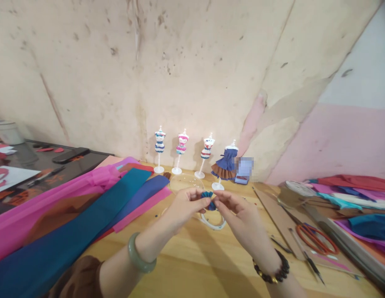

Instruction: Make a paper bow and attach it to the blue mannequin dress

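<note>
Work in hand: one gathered teal piece [206,194], pleated, held up above the tabletop [192,256] near its middle. Our left hand [185,205] pinches its left side, thumb against bent fingers; our right hand [238,211] has its fingers drawn narrow on the right edge. Both grips are small and close together.

Progress, as far as we can judge: the pleats are formed, and the piece is not attached to any form. Of four dress forms, the rightmost wears a blue bodice [230,155] over a brown ruffled skirt [222,171] and looks the most complete. The first form [160,142], second form [182,145] and third form [207,148] carry coloured bands only, with no skirt, so we judge those three the less finished.

Counts: four forms on white stands; one white ring [214,227] below our hands; one shallow clear dish [186,182] with small bits inside, too tiny to count. To the left, one wide teal strip [86,219] and one blue strip [142,195] lie among pink, brown and red sheets, which overlap too much to number. To the right, one pair of orange-handled scissors [316,239] and one pen-like tool [311,261].
</note>
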`<state>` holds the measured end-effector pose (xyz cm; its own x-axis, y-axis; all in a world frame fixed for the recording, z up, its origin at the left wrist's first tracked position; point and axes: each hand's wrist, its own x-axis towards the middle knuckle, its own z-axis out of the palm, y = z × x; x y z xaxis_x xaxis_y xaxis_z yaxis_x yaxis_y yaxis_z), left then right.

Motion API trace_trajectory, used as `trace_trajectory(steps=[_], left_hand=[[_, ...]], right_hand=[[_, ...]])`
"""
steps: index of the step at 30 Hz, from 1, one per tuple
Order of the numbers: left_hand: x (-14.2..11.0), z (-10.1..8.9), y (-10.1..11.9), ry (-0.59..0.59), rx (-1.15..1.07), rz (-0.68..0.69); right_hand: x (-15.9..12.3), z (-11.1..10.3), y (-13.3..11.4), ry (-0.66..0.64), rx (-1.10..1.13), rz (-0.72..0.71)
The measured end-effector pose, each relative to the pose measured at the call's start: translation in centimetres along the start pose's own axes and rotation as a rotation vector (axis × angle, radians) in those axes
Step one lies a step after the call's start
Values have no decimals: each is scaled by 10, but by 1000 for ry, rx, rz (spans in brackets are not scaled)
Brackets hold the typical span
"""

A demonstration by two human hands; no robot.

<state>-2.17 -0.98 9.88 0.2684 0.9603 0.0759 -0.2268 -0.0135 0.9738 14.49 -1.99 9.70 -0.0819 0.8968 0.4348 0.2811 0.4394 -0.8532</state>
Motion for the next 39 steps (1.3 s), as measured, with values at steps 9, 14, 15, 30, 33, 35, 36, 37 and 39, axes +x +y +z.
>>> trace_trajectory(steps=[9, 14, 15, 30, 33, 35, 36, 37, 39], left_hand=[[4, -5, -6, -4, 10, 11], [4, -5, -6, -27, 37, 8], [4, -5, -6, -26, 31, -1], [1, -3, -2, -107, 44, -135], [2, -2, -3, -87, 49, -151], [4, -2, -4, -84, 19, -154], [4, -3, -5, -77, -6, -148], [5, -3, -6, -64, -35, -138], [7, -4, -7, -18, -96, -112]], right_hand=[[1, -3, 3, -50, -138, -103], [0, -4, 3, -31, -211, -139], [0, -5, 3, -23, -224, -138], [3, -6, 8, -20, -188, -107], [3, -5, 9, -31, -114, -89], [4, -4, 10, -10, -40, -52], [5, -3, 10, 4, 8, -22], [5, -3, 10, 12, 58, 15], [7, -2, 9, -16, 149, 101]])
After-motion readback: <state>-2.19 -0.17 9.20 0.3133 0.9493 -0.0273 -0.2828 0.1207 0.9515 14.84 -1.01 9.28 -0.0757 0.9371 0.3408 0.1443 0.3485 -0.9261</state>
